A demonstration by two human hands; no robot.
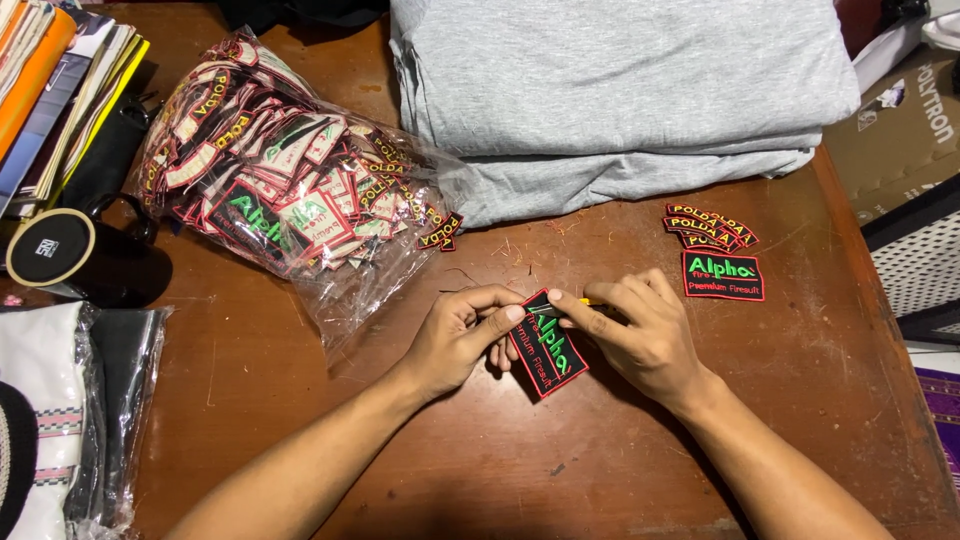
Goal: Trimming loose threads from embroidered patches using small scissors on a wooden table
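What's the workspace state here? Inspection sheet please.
Surface: brown wooden table, scuffed, thread scraps near its middle.
Job's things: black embroidered patch held between both hands; a small yellow object at the right fingers, kind unclear.
Clutter: clear bag of patches; loose patch pile above a single patch; folded grey fabric; black mug; stacked books.
Grips: left hand pinches the patch edge; right hand presses its top.
Cables: nothing seen.
Surroundings: cardboard box at right.
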